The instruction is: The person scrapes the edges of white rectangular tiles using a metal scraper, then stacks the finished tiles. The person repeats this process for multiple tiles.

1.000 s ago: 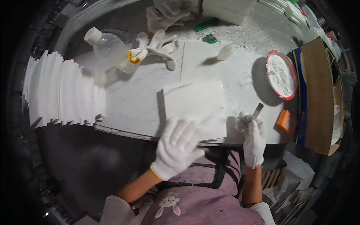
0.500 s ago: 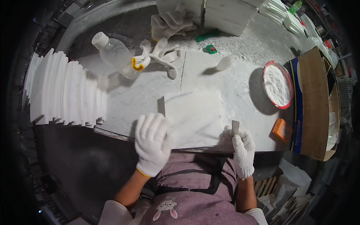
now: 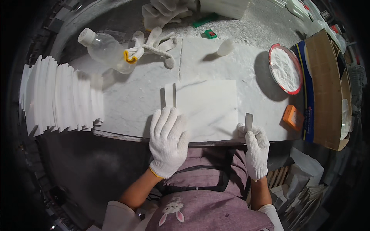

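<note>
A white, grey-veined stone tile [image 3: 208, 111] lies flat at the front of the worktable, with a narrow white strip [image 3: 169, 94] along its left side. My gloved left hand [image 3: 169, 140] is over the tile's lower left corner, fingers stretched out. Whether its fingertips press on the strip or tile, I cannot tell. Just off the tile's right front corner, my gloved right hand [image 3: 256, 148] pinches a small flat metal blade [image 3: 249, 121] that points upward from thumb and fingers.
A row of upright white tiles [image 3: 61, 96] stands at left. Behind are a clear bottle [image 3: 106, 50], spare gloves [image 3: 156, 48], a green box [image 3: 210, 34] and a translucent piece [image 3: 226, 47]. At right are a red-rimmed bowl of white powder [image 3: 285, 69], an orange box [image 3: 293, 117] and a cardboard box [image 3: 325, 92].
The tile has shifted rightward against the table, and the white strip now shows at its left. My left hand has moved right. The blade remains in my right hand. The whole view has shifted.
</note>
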The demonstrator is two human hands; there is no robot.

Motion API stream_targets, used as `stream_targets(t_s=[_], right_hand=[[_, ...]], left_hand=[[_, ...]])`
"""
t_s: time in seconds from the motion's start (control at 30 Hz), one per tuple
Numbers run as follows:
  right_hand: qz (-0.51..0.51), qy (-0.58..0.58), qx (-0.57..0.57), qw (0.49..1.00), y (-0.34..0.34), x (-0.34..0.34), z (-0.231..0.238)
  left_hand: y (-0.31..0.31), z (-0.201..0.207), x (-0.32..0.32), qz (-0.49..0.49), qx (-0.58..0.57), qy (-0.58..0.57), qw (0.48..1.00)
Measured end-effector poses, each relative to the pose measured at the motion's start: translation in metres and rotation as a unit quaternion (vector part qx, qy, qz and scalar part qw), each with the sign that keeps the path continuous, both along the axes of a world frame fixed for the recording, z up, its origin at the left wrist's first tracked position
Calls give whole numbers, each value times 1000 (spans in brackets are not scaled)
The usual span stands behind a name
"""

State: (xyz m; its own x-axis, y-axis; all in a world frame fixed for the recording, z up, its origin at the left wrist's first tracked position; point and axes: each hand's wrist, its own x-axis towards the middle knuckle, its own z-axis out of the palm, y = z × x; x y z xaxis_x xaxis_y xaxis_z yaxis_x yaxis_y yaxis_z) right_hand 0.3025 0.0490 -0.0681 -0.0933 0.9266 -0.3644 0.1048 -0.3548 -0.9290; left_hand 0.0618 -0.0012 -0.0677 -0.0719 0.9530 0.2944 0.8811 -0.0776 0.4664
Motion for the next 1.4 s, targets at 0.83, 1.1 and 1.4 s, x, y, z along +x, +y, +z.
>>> stream_targets(t_s=[0.83, 1.1, 1.4], right_hand=[[-156, -9, 107, 982, 39, 58, 13], [-172, -155, 231, 945, 103, 101, 35], [-65, -277, 242, 928, 145, 102, 17]], left_hand=[[5, 15, 49, -184, 35, -148, 971], [47, 6, 5, -99, -25, -40, 994], [156, -10, -3, 16, -1, 31, 999]])
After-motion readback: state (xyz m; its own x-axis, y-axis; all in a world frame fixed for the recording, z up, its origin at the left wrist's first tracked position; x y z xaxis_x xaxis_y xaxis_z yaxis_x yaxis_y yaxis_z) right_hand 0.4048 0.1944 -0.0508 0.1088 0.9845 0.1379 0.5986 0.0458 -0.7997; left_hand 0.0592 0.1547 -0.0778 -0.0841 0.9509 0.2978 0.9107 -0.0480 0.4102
